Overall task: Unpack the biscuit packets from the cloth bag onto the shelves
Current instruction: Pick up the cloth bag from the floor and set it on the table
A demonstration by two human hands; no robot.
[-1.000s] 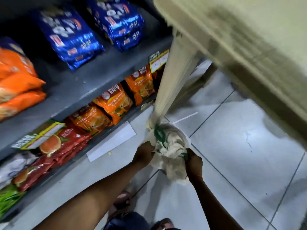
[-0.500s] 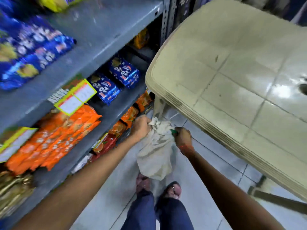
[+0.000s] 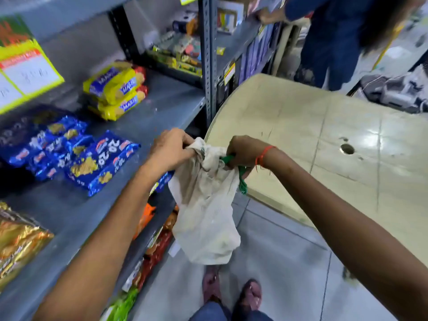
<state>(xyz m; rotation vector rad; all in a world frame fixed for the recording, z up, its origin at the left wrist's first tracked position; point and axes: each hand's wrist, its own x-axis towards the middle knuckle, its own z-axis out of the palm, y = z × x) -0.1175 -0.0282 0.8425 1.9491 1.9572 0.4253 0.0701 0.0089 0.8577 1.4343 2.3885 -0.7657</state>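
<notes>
Head view: the bag (image 3: pixel 206 212), soft, limp and seemingly light, is gripped at its mouth by both hands, left (image 3: pixel 170 149) and right (image 3: pixel 244 150), fingers closed, beside the shelf (image 3: pixel 162 107).

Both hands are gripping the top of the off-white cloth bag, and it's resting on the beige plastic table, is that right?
Not quite. The left hand and right hand do grip the top of the off-white cloth bag, but the head view shows it hanging in the air beside the beige plastic table, above the floor, not resting on it.

Bare forearms; red thread (image 3: pixel 264 154) on right wrist — blue jeans (image 3: pixel 215 312), possibly maroon sandals (image 3: pixel 251 293).
</notes>
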